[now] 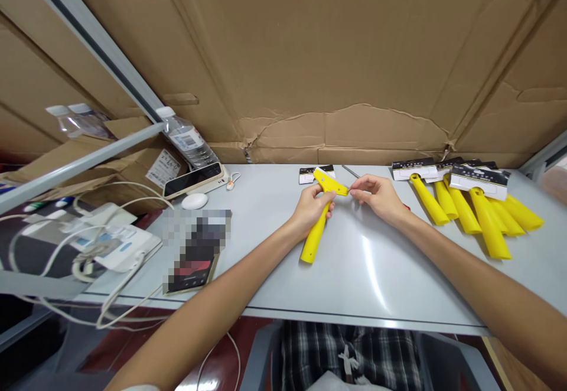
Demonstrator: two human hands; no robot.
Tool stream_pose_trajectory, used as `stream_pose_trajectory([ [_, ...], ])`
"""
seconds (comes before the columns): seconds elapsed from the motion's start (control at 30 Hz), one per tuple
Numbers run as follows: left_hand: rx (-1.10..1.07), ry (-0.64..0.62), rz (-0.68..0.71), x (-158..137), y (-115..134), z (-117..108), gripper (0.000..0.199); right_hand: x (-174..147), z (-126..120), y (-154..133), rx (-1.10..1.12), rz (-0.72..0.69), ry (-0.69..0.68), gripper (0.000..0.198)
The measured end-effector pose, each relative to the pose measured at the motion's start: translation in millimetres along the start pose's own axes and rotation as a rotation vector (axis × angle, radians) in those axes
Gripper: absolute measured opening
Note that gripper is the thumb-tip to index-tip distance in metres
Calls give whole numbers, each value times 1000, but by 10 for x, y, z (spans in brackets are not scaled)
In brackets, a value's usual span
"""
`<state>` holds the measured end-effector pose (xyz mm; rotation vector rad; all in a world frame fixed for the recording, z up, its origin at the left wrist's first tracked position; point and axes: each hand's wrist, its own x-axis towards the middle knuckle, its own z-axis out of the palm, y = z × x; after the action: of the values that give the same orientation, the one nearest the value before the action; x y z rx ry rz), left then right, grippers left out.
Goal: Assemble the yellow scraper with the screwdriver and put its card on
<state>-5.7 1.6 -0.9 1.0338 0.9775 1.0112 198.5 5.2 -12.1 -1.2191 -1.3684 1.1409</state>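
My left hand (312,207) is closed around a yellow T-shaped scraper (315,238), gripping it just below the crosspiece. The scraper's handle slants down toward the table's front edge. At the right end of the crosspiece, my right hand (374,195) pinches with thumb and forefinger; whatever is between the fingertips is too small to make out. A thin grey metal rod (349,171) shows behind my right hand, its other end hidden. A black-and-white card (309,175) lies just behind the scraper head.
Several yellow plastic pieces (491,225) with header cards (478,182) lie on the right of the table (274,284). On the left are a blurred phone (195,261), another phone (195,179), a white oval case (195,201), a water bottle (188,140) and tangled cables (108,314). Cardboard (310,54) walls the back.
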Motion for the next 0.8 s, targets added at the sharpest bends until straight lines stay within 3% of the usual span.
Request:
stream_pose_trajectory([
  [0.33,99,-22,5,-54,33,49,16,-28,25,31,-138,-69,-24,66],
  [0.57,195,-20,50,-100,21,77,8,-114,65,-3,-375,-268,-6,41],
  [0.8,214,-19,42,-131,29,97,4,-161,117,-31,-484,-395,27,34],
])
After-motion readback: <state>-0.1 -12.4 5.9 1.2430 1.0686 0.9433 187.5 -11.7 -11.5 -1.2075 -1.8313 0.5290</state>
